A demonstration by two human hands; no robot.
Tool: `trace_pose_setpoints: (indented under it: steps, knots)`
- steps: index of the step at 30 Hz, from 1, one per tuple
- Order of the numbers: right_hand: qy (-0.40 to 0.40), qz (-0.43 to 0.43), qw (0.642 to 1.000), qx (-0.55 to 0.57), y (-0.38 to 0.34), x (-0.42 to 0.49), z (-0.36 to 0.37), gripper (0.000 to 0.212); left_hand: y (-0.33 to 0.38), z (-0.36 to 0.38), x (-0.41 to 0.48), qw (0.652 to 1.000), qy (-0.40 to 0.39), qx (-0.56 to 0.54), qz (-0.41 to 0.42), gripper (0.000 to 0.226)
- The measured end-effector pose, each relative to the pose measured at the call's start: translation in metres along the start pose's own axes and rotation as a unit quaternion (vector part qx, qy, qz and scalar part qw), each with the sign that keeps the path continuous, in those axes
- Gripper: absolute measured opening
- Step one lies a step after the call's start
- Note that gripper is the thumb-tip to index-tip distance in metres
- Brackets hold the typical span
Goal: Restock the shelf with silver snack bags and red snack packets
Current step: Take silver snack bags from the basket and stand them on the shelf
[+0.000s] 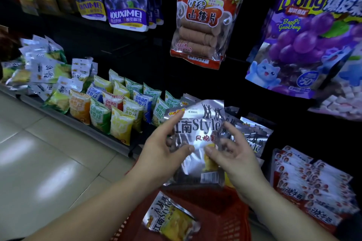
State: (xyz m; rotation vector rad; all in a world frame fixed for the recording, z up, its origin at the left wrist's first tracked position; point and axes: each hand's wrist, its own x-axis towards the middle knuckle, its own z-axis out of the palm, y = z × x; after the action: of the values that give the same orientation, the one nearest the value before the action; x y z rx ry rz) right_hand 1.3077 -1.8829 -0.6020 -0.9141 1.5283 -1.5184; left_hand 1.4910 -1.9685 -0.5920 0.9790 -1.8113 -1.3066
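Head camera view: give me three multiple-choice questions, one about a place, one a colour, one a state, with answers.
1. Where does the second silver bag lie? A on the floor; B in the basket; C on a hook.
2. What colour is the basket? A blue; B green; C red.
3. What holds the held silver bag? A the left hand and right hand; B one hand only; C nothing.
Answers: 1 B, it lies within the basket walls. 2 C, its mesh is red. 3 A, each hand's thumb and fingers pinch it.
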Motion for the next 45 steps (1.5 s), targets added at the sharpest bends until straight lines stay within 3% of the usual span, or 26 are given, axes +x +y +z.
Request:
trace_pose_setpoints:
  steps: [3, 7, 10, 13, 20, 23, 26, 28, 32, 36, 40, 42, 45]
  knots:
    - [0.019, -0.020, 0.999, -0.024, 0.004, -0.001, 0.002, 0.081, -0.003, 0.004, -0.002, 1.000, 0.006, 0.016, 0.022, 0.071]
    - [0.021, -0.041, 0.998, -0.037, -0.003, -0.001, -0.001, 0.084, 0.001, 0.005, -0.001, 0.998, 0.047, -0.043, 0.024, 0.047]
    - [-0.009, -0.034, 0.997, -0.064, -0.002, -0.002, -0.001, 0.067, -0.001, 0.001, 0.000, 0.996, 0.074, -0.055, 0.006, 0.038]
    - [-0.048, -0.012, 0.995, -0.088, 0.000, -0.004, 0.000, 0.054, -0.004, -0.003, 0.003, 0.993, 0.115, 0.003, 0.040, 0.033]
    - [-0.064, 0.014, 0.997, -0.030, -0.004, -0.008, 0.001, 0.052, -0.007, -0.002, 0.002, 0.982, 0.069, 0.125, 0.126, 0.063]
    - [-0.039, 0.014, 0.997, -0.064, -0.001, -0.007, 0.003, 0.052, -0.002, 0.000, 0.000, 0.982, 0.064, 0.134, 0.121, 0.065]
    - [0.024, -0.062, 0.985, -0.160, -0.001, -0.004, 0.003, 0.039, -0.002, 0.003, 0.001, 0.983, 0.072, 0.125, 0.115, 0.062]
    - [0.017, -0.058, 0.991, -0.115, -0.007, -0.004, 0.006, 0.036, -0.005, 0.007, -0.001, 0.979, 0.065, 0.139, 0.132, 0.058]
    - [-0.090, 0.094, 0.986, 0.102, -0.019, -0.009, 0.013, 0.036, -0.005, 0.031, -0.020, 0.970, 0.002, 0.155, 0.188, 0.060]
    - [-0.035, 0.132, 0.982, 0.132, -0.015, -0.005, 0.005, 0.025, 0.000, 0.047, -0.030, 0.958, -0.106, 0.138, 0.229, 0.054]
    - [0.058, 0.141, 0.983, 0.104, -0.004, 0.004, -0.001, 0.006, 0.003, 0.051, -0.027, 0.977, -0.168, 0.046, 0.119, 0.035]
    - [0.094, 0.099, 0.989, 0.055, 0.000, 0.013, -0.003, 0.020, -0.003, 0.048, -0.016, 0.986, -0.135, 0.061, 0.071, 0.034]
    - [0.108, 0.024, 0.992, -0.062, -0.007, 0.035, -0.003, 0.017, -0.016, 0.028, 0.008, 0.991, -0.079, 0.102, 0.030, 0.034]
